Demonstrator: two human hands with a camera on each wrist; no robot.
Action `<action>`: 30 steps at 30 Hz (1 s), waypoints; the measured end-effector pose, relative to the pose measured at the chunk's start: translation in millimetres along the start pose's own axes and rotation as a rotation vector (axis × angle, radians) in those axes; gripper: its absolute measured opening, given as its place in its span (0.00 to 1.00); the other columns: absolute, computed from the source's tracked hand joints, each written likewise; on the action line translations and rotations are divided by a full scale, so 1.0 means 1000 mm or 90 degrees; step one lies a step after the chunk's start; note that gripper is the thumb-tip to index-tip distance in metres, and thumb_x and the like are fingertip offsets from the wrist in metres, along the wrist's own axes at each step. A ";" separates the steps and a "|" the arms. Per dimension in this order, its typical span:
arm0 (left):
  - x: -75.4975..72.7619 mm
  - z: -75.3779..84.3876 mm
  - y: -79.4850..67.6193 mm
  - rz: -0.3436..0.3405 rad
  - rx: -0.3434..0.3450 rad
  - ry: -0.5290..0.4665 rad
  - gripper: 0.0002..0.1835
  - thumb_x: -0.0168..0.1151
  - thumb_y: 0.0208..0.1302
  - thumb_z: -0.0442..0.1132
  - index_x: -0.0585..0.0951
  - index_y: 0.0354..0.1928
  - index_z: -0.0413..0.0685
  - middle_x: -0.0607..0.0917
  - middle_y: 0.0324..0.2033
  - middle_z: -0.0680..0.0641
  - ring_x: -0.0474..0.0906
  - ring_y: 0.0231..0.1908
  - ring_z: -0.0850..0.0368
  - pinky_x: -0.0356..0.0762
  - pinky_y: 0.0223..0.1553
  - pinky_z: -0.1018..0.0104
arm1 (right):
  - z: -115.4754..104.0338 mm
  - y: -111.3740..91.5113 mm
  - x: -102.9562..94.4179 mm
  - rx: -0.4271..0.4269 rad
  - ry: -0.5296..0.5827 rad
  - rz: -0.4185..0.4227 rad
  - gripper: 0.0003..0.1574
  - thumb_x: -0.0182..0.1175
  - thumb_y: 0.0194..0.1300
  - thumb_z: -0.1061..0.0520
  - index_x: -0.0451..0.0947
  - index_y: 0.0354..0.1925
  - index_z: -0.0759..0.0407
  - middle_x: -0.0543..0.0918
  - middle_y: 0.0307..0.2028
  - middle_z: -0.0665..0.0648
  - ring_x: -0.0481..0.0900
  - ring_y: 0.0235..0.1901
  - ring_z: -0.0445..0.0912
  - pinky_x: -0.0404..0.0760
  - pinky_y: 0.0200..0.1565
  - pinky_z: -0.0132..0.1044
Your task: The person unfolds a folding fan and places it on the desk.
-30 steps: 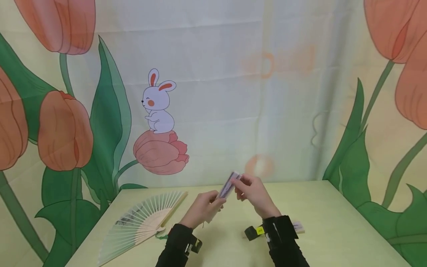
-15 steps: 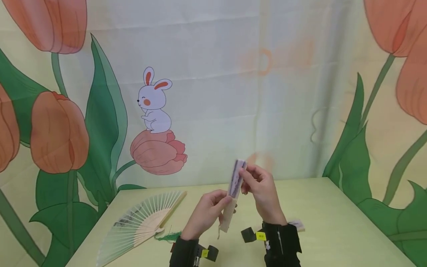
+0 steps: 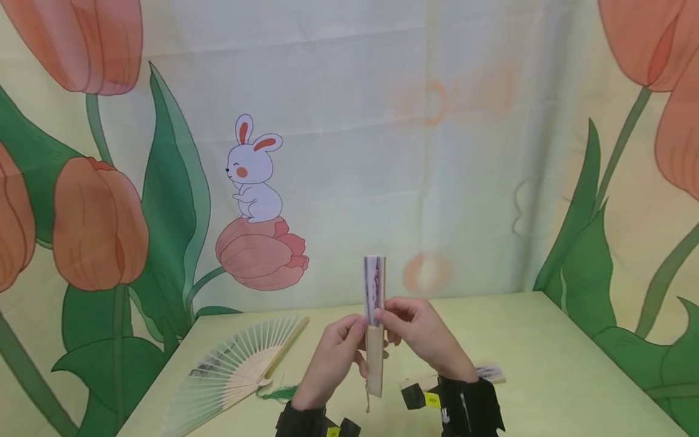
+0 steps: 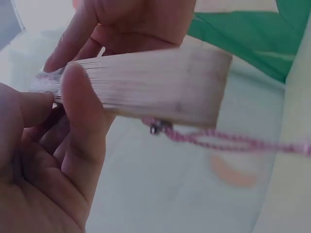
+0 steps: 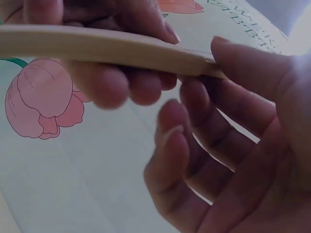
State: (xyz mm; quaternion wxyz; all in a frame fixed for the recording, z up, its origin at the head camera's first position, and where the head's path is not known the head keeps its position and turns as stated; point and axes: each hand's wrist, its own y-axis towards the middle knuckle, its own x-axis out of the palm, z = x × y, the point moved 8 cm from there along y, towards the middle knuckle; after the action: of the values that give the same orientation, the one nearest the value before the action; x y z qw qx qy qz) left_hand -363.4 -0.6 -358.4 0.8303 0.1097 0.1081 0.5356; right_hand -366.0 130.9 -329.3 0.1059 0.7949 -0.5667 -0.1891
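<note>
A folded fan (image 3: 375,358) stands nearly upright above the table, held between both hands. Its lower part is bare pale wood; the upper part shows purple and white patterned folds. My left hand (image 3: 334,358) pinches it from the left around its middle. From the right, my right hand (image 3: 423,334) pinches it at about the same height, thumb on the front. In the left wrist view the fan's sticks (image 4: 160,87) lie tightly stacked, and a pink braided cord (image 4: 218,141) hangs from the lower end. The right wrist view shows the wooden side (image 5: 97,46) edge-on.
A spread green fan (image 3: 235,370) with a green tassel (image 3: 278,393) lies at the table's left. Another folded fan (image 3: 491,372) lies on the right, partly hidden behind the right wrist. A curtain printed with tulips and a rabbit (image 3: 256,176) hangs behind the table (image 3: 551,358).
The folded fan has turned from slanting right to nearly upright, showing its front. My right hand has slid down from near its top to its middle, beside the left.
</note>
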 end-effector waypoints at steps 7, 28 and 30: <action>-0.009 0.018 -0.002 0.079 0.071 0.130 0.16 0.54 0.74 0.46 0.82 0.49 0.41 0.86 0.37 0.44 0.85 0.33 0.51 0.83 0.24 0.58 | -0.003 0.002 -0.004 0.004 -0.010 0.052 0.15 0.63 0.67 0.48 0.83 0.40 0.58 0.78 0.30 0.64 0.73 0.26 0.47 0.77 0.31 0.34; -0.013 0.038 -0.009 0.160 0.219 0.411 0.12 0.54 0.75 0.43 0.84 0.44 0.46 0.87 0.29 0.53 0.84 0.27 0.61 0.73 0.19 0.71 | -0.005 0.002 -0.003 0.015 -0.052 0.117 0.13 0.66 0.65 0.49 0.84 0.35 0.59 0.79 0.26 0.58 0.74 0.24 0.49 0.74 0.29 0.34; -0.013 0.039 -0.010 0.169 0.226 0.430 0.10 0.55 0.74 0.41 0.84 0.44 0.46 0.87 0.28 0.54 0.83 0.26 0.63 0.71 0.18 0.72 | -0.006 0.003 -0.001 0.017 -0.049 0.122 0.13 0.66 0.65 0.50 0.84 0.35 0.60 0.80 0.26 0.60 0.74 0.24 0.49 0.74 0.29 0.34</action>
State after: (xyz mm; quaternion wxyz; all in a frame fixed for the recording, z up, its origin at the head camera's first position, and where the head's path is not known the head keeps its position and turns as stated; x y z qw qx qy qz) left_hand -348.4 -19.0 -323.3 0.6398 0.0818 0.4506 0.6172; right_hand -366.4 130.6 -322.4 0.0912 0.7305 -0.6465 -0.2005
